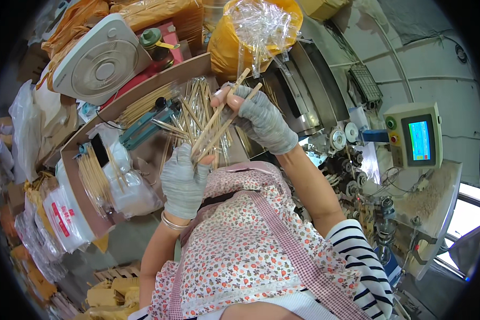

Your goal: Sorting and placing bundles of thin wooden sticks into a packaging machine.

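My left hand [182, 181] and my right hand [261, 120] wear grey gloves that leave the fingertips bare. Between them slants a pair of wooden chopsticks [216, 121], the left hand closed around the near ends and the right hand pinching near the far ends. The two sticks lie slightly apart. Just behind and below them is a heap of chopsticks in clear plastic wrappers [201, 88] on a brown tabletop with a raised rim [160, 79]. A teal tool with a black knob [144, 130] stands left of the heap.
Bare chopsticks [93, 181] lie at the left beside clear plastic bags. A white boxy appliance [98, 61] and a green-lidded jar [153, 42] stand behind the rim. A yellow bag [224, 45] holds clear wrappers. At right are a metal machine [309, 80] and a control screen [418, 140].
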Demonstrator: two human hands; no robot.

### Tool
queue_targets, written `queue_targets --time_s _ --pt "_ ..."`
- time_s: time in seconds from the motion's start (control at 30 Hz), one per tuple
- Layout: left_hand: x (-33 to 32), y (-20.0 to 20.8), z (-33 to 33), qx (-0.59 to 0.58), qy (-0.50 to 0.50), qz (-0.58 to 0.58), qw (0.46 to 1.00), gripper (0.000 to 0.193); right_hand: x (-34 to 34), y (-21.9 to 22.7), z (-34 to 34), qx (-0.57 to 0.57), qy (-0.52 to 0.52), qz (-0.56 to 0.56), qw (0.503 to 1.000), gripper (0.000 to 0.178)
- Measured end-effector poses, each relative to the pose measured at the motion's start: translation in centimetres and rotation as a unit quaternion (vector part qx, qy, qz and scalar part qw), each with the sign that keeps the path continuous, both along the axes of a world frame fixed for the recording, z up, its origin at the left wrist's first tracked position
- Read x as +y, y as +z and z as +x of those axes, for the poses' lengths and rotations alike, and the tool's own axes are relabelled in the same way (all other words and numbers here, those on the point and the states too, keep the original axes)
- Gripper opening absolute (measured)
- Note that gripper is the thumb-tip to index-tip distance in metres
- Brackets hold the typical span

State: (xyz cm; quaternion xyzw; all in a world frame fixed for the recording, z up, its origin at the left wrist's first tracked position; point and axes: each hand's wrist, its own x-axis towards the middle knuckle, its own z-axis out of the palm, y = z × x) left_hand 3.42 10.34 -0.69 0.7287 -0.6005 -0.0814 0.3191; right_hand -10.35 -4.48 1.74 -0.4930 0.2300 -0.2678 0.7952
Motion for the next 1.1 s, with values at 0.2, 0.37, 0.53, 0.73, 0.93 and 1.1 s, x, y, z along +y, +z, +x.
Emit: queue_targets --time_s 0.2,0.37,0.53,0.73,0.93,1.1 --pt "0.2 -0.6 -0.3 -0.045 0.007 -0.003 0.999 0.034 -0.2 -0.9 0.1 0.004 -0.014 -0.057 0.998 0.040" --pt "0.4 -0.7 -0.2 -0.027 0.011 0.051 0.998 0.027 -1.0 -0.6 -0.3 0.026 0.022 -0.056 0.998 0.037" --pt "1.2 -1.4 0.3 0.349 -0.061 0.140 0.925 0.033 -1.0 -1.6 -0.1 0.063 -0.020 0.022 0.998 0.026" --pt "1.3 -0.7 -0.4 0.697 -0.093 0.232 0.672 0.044 -0.2 -1.1 1.2 0.081 -0.071 -0.066 0.992 0.026" --pt "0.9 -0.6 -0.8 0.772 -0.073 0.210 0.595 0.045 0.2 -1.1 1.4 0.065 -0.103 -0.018 0.992 0.023" --pt "0.9 -0.9 -0.6 0.737 -0.066 0.215 0.637 0.045 0.0 -1.4 1.5 0.065 -0.097 0.003 0.993 0.021"
